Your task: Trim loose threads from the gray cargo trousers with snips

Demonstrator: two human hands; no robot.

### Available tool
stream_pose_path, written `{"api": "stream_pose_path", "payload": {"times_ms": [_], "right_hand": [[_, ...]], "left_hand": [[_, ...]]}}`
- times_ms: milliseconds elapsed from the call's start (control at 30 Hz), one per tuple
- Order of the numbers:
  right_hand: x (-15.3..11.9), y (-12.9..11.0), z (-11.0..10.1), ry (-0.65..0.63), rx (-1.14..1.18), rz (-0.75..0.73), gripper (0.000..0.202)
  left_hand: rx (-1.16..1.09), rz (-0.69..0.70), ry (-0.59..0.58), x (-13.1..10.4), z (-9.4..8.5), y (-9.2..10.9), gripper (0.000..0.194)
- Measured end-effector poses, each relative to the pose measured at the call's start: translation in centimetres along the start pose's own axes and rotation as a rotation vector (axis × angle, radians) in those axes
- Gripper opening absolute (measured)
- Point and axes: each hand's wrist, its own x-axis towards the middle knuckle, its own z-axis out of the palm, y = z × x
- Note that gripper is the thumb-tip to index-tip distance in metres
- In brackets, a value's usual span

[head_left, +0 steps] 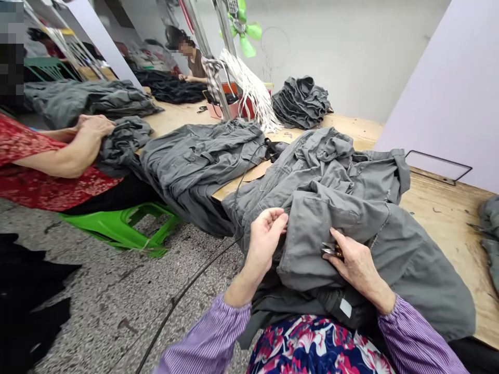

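Note:
A grey cloth garment (413,259) lies in folds before me, hanging over the table edge toward my lap. My left hand (266,234) is closed at the left side of a folded part of it, thumb and fingers pinching at the cloth edge; what lies between the fingertips is partly hidden. In my right hand (353,259) is a pair of thread snips (330,250), metal blades pointing left over the cloth. The thumb and fingers of that hand rest on the garment. A small white label (345,308) shows on the cloth below.
More grey garments (202,156) lie to the left, beside a co-worker's hands (93,124). White strips (253,88) hang from a metal post (224,98). A black cable (187,285) runs down to the floor. A green stool (125,228) stands left; a wire frame (440,166) is right.

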Motion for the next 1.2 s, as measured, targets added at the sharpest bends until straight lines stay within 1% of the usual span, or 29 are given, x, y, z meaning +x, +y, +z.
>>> {"api": "stream_pose_path", "payload": {"times_ms": [33, 100, 167, 200, 233, 300, 367, 433, 467, 533, 567, 600, 667, 700, 733, 800, 867, 933, 967, 1000, 1067, 1133, 1200], "right_hand": [[-0.1, -0.1, 0.2, 0.0, 0.016, 0.003, 0.048], [-0.3, -0.1, 0.3, -0.007, 0.062, 0.021, 0.048], [-0.3, -0.1, -0.3, -0.011, 0.182, 0.058, 0.043], [-0.4, 0.0, -0.8, 0.007, 0.266, 0.091, 0.036], [-0.4, 0.0, -1.5, 0.044, 0.35, 0.131, 0.028], [-0.2, 0.2, -3.4, 0.173, 0.468, 0.224, 0.016], [0.3, 0.2, -5.5, 0.313, 0.48, 0.281, 0.015], [1.2, -0.1, -7.3, 0.392, 0.421, 0.248, 0.019], [1.8, -0.4, -8.0, 0.406, 0.369, 0.205, 0.023], [3.3, -1.3, -8.9, 0.384, 0.22, 0.108, 0.035], [4.1, -1.8, -9.0, 0.349, 0.134, 0.072, 0.04], [5.0, -2.3, -9.0, 0.296, 0.056, 0.042, 0.041], [6.8, -2.8, -8.6, 0.156, -0.016, -0.005, 0.031], [7.6, -2.8, -8.2, 0.092, 0.006, -0.014, 0.023], [8.4, -2.6, -7.8, 0.043, 0.075, -0.004, 0.02], [9.7, -1.7, -6.8, -0.013, 0.351, 0.085, 0.026], [10.4, -0.5, -5.9, -0.032, 0.72, 0.254, 0.032], [10.5, 0.5, -5.1, -0.058, 1.027, 0.43, 0.035], [10.4, 0.8, -4.9, -0.072, 1.124, 0.506, 0.035], [10.1, 1.0, -4.7, -0.083, 1.191, 0.566, 0.034], [9.5, 1.1, -4.6, -0.1, 1.274, 0.634, 0.03], [8.9, 1.1, -4.7, -0.107, 1.326, 0.651, 0.028], [8.4, 1.1, -4.8, -0.111, 1.343, 0.651, 0.027]], "left_hand": [[-0.039, -0.026, -0.044, 0.9, 1.0, 0.7, 0.035], [-0.108, -0.13, -0.138, 2.3, 2.6, 1.7, 0.036], [-0.152, -0.184, -0.2, 2.4, 3.7, 1.9, 0.034], [-0.157, -0.169, -0.207, 1.9, 4.0, 1.8, 0.032], [-0.147, -0.129, -0.207, 1.0, 4.1, 1.5, 0.03], [-0.076, -0.028, -0.2, -1.4, 4.2, 0.6, 0.025], [0.051, 0.058, -0.205, -4.0, 4.2, -0.3, 0.022], [0.184, 0.19, -0.195, -6.0, 4.5, -1.2, 0.02], [0.245, 0.283, -0.187, -6.7, 4.7, -1.6, 0.019], [0.334, 0.493, -0.189, -7.6, 5.3, -2.3, 0.019], [0.356, 0.596, -0.204, -7.9, 5.6, -2.5, 0.019], [0.365, 0.69, -0.223, -8.1, 5.8, -2.8, 0.018], [0.368, 0.84, -0.251, -8.5, 6.1, -3.2, 0.017], [0.382, 0.897, -0.258, -8.7, 6.1, -3.3, 0.017], [0.406, 0.945, -0.26, -8.9, 6.0, -3.5, 0.018], [0.47, 0.992, -0.251, -9.2, 5.5, -4.0, 0.021], [0.519, 0.943, -0.243, -9.4, 4.6, -4.5, 0.022], [0.535, 0.819, -0.244, -9.4, 3.8, -5.0, 0.021], [0.534, 0.743, -0.249, -9.4, 3.5, -5.2, 0.021], [0.523, 0.664, -0.252, -9.4, 3.3, -5.3, 0.021], [0.456, 0.481, -0.257, -9.3, 3.1, -5.0, 0.022], [0.291, 0.254, -0.253, -9.1, 3.3, -4.2, 0.025], [0.07, 0.032, -0.23, -8.4, 3.8, -3.1, 0.029]]}}
